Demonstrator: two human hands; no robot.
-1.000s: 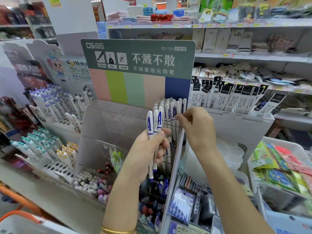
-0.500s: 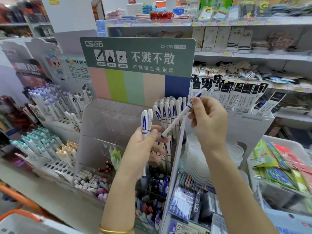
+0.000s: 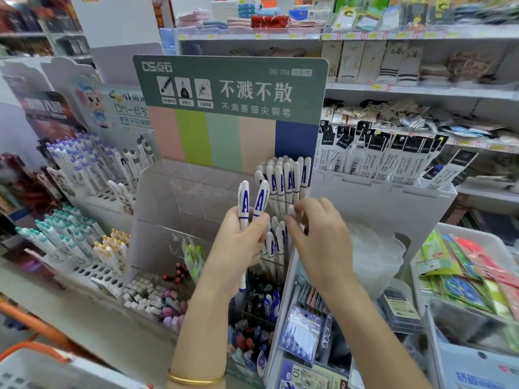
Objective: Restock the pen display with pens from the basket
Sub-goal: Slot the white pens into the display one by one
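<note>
Here, two white pens [image 3: 243, 204] with blue lettering stand upright in the left hand [image 3: 238, 248], whose fingers curl round their barrels, in front of the clear pen display [image 3: 174, 197]. Just right of them, matching pens [image 3: 286, 178] fill the display's right-hand column. The right hand [image 3: 317, 237] hovers beside that column, fingers loose and spread, holding nothing; blur hides whether the tips touch the pens. A white basket [image 3: 28, 369] with an orange handle sits at lower left.

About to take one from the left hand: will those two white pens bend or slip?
Probably stiff: both pens stand straight above the left hand. Likely light; that one grip holds both. Smooth round barrels could slip or roll if released.
</note>
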